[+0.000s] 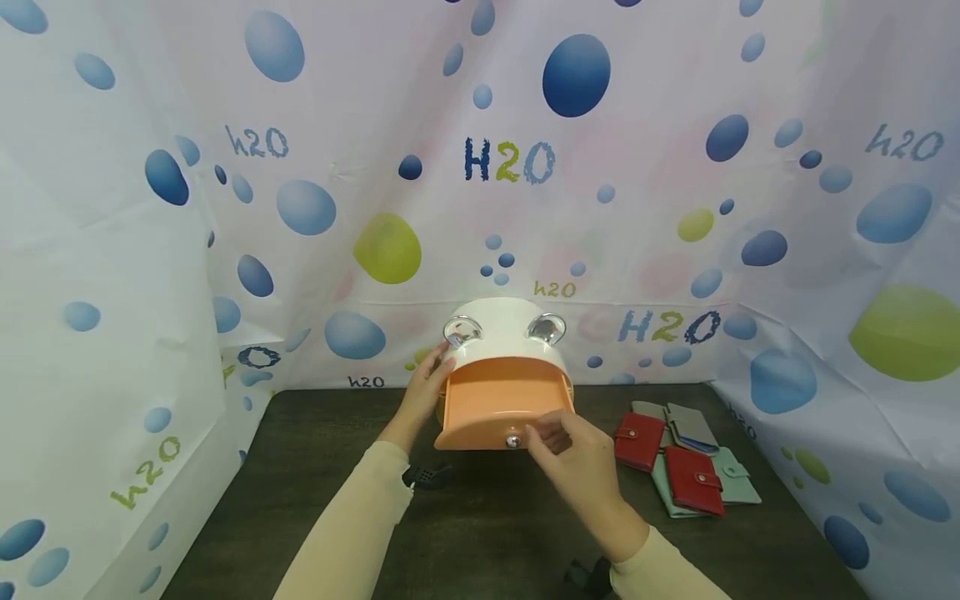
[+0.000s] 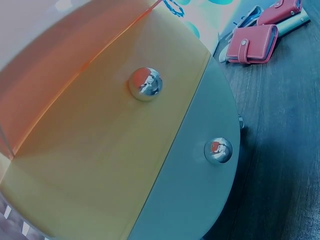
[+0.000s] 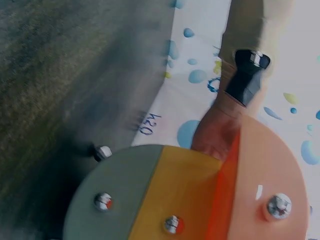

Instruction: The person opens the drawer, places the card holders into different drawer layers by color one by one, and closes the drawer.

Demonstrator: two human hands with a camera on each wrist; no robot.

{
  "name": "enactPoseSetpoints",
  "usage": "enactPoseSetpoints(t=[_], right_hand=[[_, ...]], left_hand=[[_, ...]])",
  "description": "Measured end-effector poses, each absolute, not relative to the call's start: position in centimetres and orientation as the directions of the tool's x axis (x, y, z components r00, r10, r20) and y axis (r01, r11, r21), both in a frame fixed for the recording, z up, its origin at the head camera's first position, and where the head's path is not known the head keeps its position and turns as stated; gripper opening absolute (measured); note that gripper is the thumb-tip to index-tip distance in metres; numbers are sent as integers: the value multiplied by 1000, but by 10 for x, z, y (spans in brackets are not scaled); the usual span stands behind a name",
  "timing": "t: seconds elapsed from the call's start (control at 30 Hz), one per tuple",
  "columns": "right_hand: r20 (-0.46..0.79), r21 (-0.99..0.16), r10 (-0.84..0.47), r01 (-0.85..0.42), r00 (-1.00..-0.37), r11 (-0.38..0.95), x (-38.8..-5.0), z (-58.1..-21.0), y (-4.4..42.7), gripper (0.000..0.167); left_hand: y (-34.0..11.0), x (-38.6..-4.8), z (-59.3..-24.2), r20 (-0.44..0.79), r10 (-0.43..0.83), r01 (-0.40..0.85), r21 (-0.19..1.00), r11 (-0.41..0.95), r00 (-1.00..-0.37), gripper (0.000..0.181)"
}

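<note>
A rounded tabletop drawer cabinet (image 1: pixel 504 329) has a white top with two silver, ear-like rings. Its orange drawer (image 1: pixel 487 429) stands pulled out. In the left wrist view, the yellow drawer (image 2: pixel 100 135) and green drawer (image 2: pixel 195 150) lie below it, each with a silver knob. My left hand (image 1: pixel 429 385) rests against the cabinet's left side, fingers extended; some show at the left wrist view's lower corner. My right hand (image 1: pixel 576 457) is just right of the orange drawer's silver knob (image 1: pixel 513 442), fingers loosely bent. The right wrist view does not show its fingers.
Several small wallets, red (image 1: pixel 693 481), grey (image 1: pixel 692 427) and mint green (image 1: pixel 735 477), lie piled on the dark table (image 1: pixel 315 467) right of the cabinet. A white curtain (image 1: pixel 420 83) with blue and green spots hangs behind and at both sides.
</note>
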State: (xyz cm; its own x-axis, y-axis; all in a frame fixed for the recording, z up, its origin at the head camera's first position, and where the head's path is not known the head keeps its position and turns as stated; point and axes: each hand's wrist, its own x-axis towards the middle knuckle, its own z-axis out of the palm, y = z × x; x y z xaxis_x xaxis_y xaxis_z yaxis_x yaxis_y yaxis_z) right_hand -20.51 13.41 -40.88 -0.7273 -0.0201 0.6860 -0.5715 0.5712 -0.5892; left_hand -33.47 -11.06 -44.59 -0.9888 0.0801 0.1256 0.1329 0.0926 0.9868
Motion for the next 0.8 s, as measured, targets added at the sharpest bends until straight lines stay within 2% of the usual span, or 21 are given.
enactPoseSetpoints(t=[0.27, 0.5, 0.63, 0.8], right_hand=[[652, -603, 21, -502, -758, 619, -206, -394, 149, 18], [570, -626, 68, -380, -819, 681, -208, -379, 164, 15], [512, -639, 94, -305, -854, 706, -209, -373, 176, 15], [491, -648, 106, -282, -865, 708, -210, -369, 189, 13]], left_hand=[[-113, -335, -450, 208, 93, 219, 968, 126, -974, 65], [-112, -332, -437, 121, 108, 133, 985, 107, -987, 58], [-111, -334, -440, 120, 95, 131, 985, 117, -988, 57], [-111, -337, -446, 120, 74, 129, 984, 123, -990, 58]])
